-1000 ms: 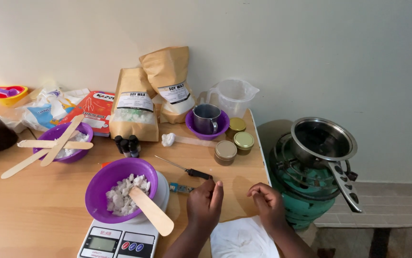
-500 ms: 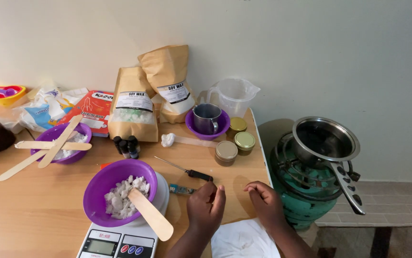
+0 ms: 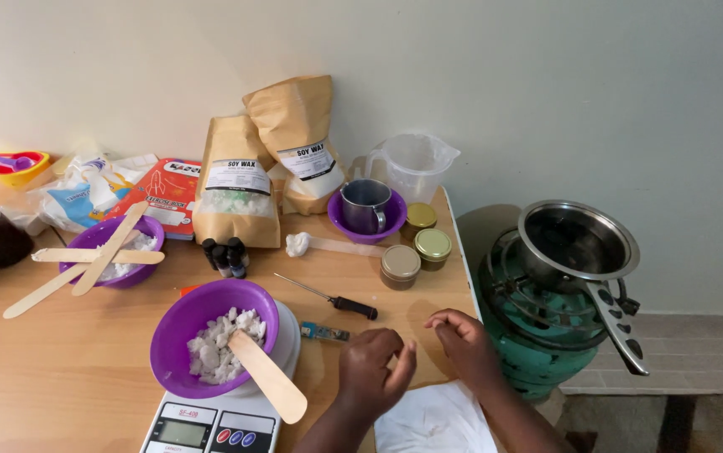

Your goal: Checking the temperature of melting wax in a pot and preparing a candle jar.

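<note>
My left hand (image 3: 374, 369) rests on the wooden table (image 3: 59, 361) near its front edge, fingers curled in with nothing seen in them. My right hand (image 3: 464, 342) lies palm down beside it, fingers bent, empty. A white cloth (image 3: 433, 419) lies just below both hands. Left of my left hand, a purple bowl (image 3: 168, 348) of white wax flakes sits on a digital scale (image 3: 202, 429), with a wooden spatula (image 3: 267, 379) leaning in it. A small blue item (image 3: 323, 333) and a black-handled screwdriver (image 3: 332, 298) lie just beyond my left hand.
Two brown paper bags (image 3: 235, 189), a plastic jug (image 3: 412, 164), a metal cup (image 3: 365, 205) in a purple dish, three lidded jars (image 3: 401, 264) and small dark bottles (image 3: 225, 256) stand further back. Another purple bowl (image 3: 114, 252) carries wooden sticks. A steel pot (image 3: 578, 239) sits on a green gas stove (image 3: 537, 344) off the table's right edge.
My left hand's fingers have curled in from a more spread pose. Both hands stay in nearly the same place; the objects on the table have not moved.
</note>
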